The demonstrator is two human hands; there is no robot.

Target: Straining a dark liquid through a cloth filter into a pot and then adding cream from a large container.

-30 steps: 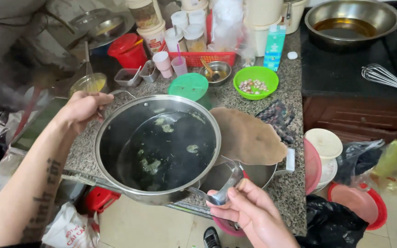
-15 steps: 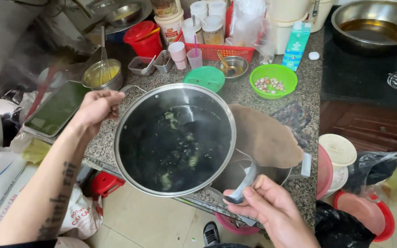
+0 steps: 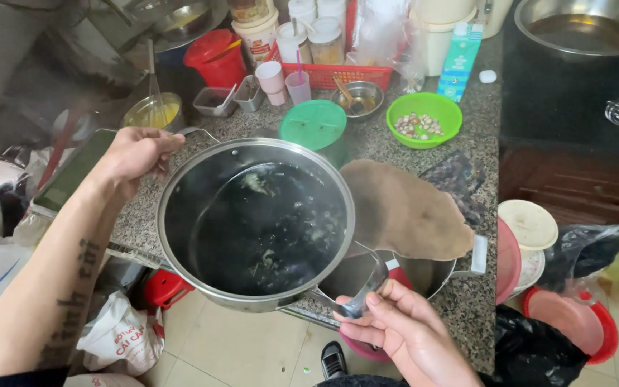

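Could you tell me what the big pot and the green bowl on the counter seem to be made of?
Pot: apparently stainless steel, judging by its bright reflective rim and grey sheen. Green bowl: probably plastic, with a uniform saturated colour and dull gloss. Counter: speckled stone, perhaps granite.

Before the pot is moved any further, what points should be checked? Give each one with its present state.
1. Left hand grips its pot handle: ok.
2. Right hand grips the other handle: ok.
3. Pot is level: not ok, it looks slightly tilted.
4. Dark liquid sits well below the rim: ok.
5. Second pot under the brown sheet is free to receive: not ok, mostly covered.
6. Pot's heat: cannot tell.
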